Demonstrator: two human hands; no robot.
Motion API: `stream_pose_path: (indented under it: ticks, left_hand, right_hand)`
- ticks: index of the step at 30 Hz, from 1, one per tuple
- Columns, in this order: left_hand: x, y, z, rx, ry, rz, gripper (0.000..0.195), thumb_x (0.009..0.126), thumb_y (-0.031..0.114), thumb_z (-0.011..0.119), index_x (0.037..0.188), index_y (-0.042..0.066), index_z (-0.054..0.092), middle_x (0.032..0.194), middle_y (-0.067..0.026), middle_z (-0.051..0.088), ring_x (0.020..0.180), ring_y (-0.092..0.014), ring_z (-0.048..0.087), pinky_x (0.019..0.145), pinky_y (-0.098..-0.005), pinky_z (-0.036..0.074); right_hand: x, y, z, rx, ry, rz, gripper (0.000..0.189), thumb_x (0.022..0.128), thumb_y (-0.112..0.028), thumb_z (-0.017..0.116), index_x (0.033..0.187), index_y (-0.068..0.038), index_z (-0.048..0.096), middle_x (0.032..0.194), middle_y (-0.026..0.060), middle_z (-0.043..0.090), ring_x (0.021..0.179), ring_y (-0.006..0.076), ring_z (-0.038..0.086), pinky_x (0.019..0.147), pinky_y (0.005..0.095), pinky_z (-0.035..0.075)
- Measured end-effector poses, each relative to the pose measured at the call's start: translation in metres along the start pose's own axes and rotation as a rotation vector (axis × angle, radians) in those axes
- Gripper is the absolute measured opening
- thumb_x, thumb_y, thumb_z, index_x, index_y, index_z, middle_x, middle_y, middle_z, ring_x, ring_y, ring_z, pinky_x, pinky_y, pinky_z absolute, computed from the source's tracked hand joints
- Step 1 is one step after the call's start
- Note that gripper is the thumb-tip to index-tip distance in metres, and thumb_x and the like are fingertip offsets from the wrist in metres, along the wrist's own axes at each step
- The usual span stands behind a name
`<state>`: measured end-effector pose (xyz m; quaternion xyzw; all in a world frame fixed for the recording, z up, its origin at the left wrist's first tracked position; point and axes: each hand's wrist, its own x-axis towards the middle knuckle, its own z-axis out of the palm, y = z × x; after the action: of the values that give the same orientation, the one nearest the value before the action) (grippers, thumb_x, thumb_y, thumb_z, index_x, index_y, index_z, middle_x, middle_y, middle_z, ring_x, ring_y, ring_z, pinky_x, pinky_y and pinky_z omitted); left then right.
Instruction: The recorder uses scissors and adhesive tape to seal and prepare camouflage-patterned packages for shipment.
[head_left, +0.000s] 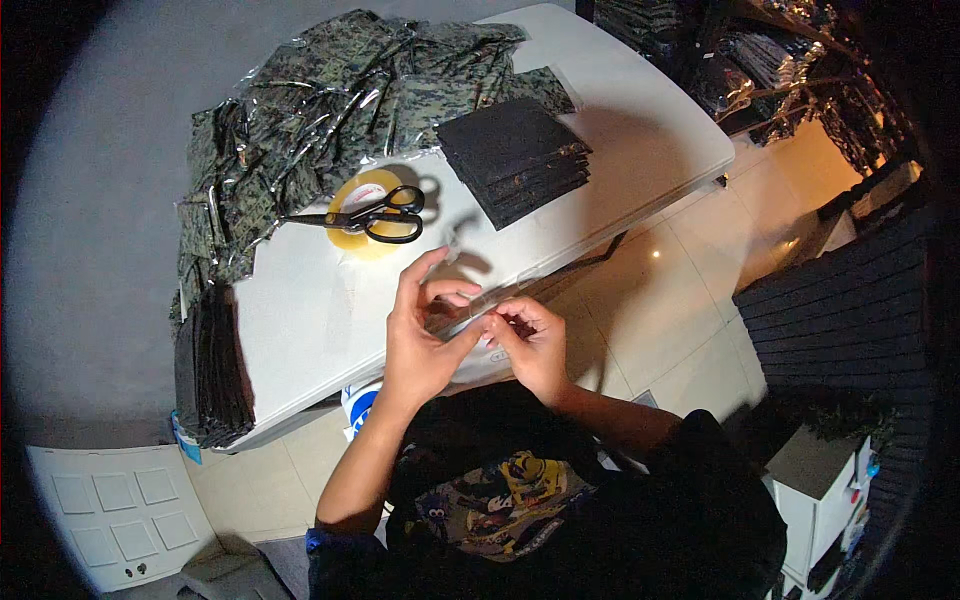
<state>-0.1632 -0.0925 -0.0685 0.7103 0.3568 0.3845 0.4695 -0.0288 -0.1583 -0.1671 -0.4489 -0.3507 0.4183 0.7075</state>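
My left hand (425, 341) and my right hand (529, 346) meet over the near edge of the white table (315, 322). Between the fingers of both is a small clear plastic strip or bag (491, 300); its exact kind is hard to tell. The right thumb and forefinger pinch its near part, beside the left thumb. Beyond the hands, black-handled scissors (367, 217) lie across a roll of clear yellowish tape (345, 236). To the right of the tape is a stack of flat black folded items (517, 161).
Camouflage cloth packs in clear plastic (330, 105) cover the table's far side. A black folded pile (212, 367) sits at its left end. More plastic-wrapped goods (787, 67) stand at upper right. A white cabinet (810, 495) is at lower right, a white panelled door (120, 510) at lower left.
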Motion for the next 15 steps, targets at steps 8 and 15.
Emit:
stream_pose_path:
  ticks: [8, 15]
  left_hand:
    - [0.029, -0.007, 0.005, 0.150, -0.100, 0.033, 0.069, 0.083, -0.012, 0.076, 0.145, 0.004, 0.050, 0.098, -0.0052, 0.072, 0.094, -0.013, 0.067, 0.089, -0.0275, 0.050]
    - [0.031, -0.001, 0.018, 0.110, -0.067, 0.112, 0.061, 0.084, -0.005, 0.079, 0.140, 0.006, 0.055, 0.086, -0.0053, 0.073, 0.082, -0.014, 0.071, 0.080, -0.0279, 0.055]
  right_hand:
    - [0.007, 0.011, -0.022, -0.021, -0.009, 0.094, 0.009, 0.097, -0.004, 0.074, 0.099, 0.001, 0.066, 0.085, 0.0051, 0.071, 0.077, 0.0078, 0.068, 0.067, 0.0241, 0.055]
    - [0.012, 0.002, -0.028, -0.003, -0.038, 0.040, 0.010, 0.096, -0.005, 0.074, 0.099, 0.001, 0.067, 0.085, 0.0046, 0.071, 0.075, 0.0073, 0.066, 0.067, 0.0235, 0.055]
